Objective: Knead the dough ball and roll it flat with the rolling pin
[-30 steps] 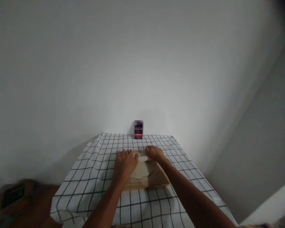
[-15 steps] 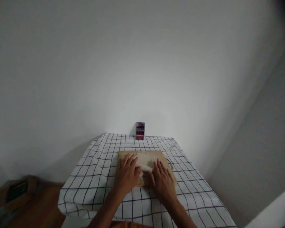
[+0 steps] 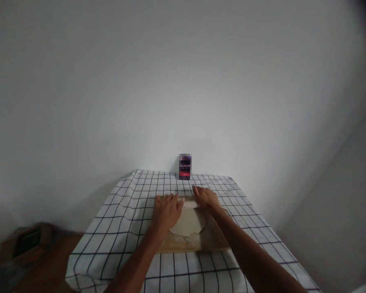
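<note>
A flat sheet of pale dough (image 3: 187, 223) lies on a floured wooden board (image 3: 198, 245). Across the dough's far side runs a light rolling pin (image 3: 189, 204), seen only between my hands. My left hand (image 3: 167, 211) covers its left end, fingers curled over it and thumb toward the middle. Over the right end is my right hand (image 3: 206, 198), wrapped round the pin with the thumb pointing forward. Both pin ends are hidden under the hands. The near part of the dough shows uncovered, with loose flour along its near edge.
The board rests on a table with a white and black checked cloth (image 3: 118, 219). At the back, a blurred dark upright object (image 3: 184, 167) leans near the wall. A cardboard box (image 3: 26, 244) stands on the floor to the left.
Both hands and the rolling pin have moved away from me, toward the board's far edge. More of the dough's near side shows now. The view has shifted slightly.
</note>
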Demonstrator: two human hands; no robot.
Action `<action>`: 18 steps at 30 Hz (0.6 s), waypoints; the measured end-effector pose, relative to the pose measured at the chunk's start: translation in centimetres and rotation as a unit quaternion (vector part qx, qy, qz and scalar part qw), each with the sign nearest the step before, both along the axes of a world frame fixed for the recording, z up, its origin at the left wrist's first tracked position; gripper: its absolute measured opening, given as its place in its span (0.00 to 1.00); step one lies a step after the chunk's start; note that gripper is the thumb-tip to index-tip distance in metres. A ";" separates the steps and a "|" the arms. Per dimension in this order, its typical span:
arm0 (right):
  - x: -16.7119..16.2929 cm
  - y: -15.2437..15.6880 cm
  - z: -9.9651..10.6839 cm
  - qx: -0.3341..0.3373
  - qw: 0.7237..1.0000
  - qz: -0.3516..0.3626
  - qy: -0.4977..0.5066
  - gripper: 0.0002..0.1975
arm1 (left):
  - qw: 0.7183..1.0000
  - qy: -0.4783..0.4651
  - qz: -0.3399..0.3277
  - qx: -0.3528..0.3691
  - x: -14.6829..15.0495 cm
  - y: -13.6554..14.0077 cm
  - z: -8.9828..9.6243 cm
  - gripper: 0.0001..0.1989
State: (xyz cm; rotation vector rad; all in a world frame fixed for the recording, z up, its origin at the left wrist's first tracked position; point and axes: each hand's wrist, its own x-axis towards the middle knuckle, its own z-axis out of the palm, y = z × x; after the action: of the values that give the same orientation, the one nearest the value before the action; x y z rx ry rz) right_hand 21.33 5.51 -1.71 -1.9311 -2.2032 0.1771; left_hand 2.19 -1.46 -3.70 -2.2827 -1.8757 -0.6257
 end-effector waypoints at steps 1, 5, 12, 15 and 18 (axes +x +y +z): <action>-0.2 0.9 0.0 -0.003 1.000 0.005 0.006 0.34 | 1.000 0.005 0.009 -0.006 0.0 0.7 0.1 0.22; -1.1 4.4 -0.4 -0.020 1.000 0.008 0.012 0.28 | 0.998 0.012 0.045 -0.033 -0.4 3.3 0.4 0.22; -2.0 7.8 -1.2 -0.039 0.999 -0.004 0.004 0.29 | 0.993 0.025 0.083 -0.083 -1.2 6.3 1.0 0.23; -1.9 7.7 -1.2 -0.037 0.999 -0.006 -0.003 0.27 | 0.991 0.016 0.090 -0.093 -1.2 6.5 0.9 0.23; -1.7 6.8 -1.0 -0.038 0.999 -0.003 -0.015 0.26 | 0.992 0.015 0.091 -0.085 -1.0 5.9 0.7 0.20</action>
State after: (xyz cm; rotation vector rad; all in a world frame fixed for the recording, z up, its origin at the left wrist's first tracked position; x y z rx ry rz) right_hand 19.63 12.32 -2.73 -1.9920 -2.2403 0.2367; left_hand 1.16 4.41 -3.02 -2.1657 -2.1672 -0.4202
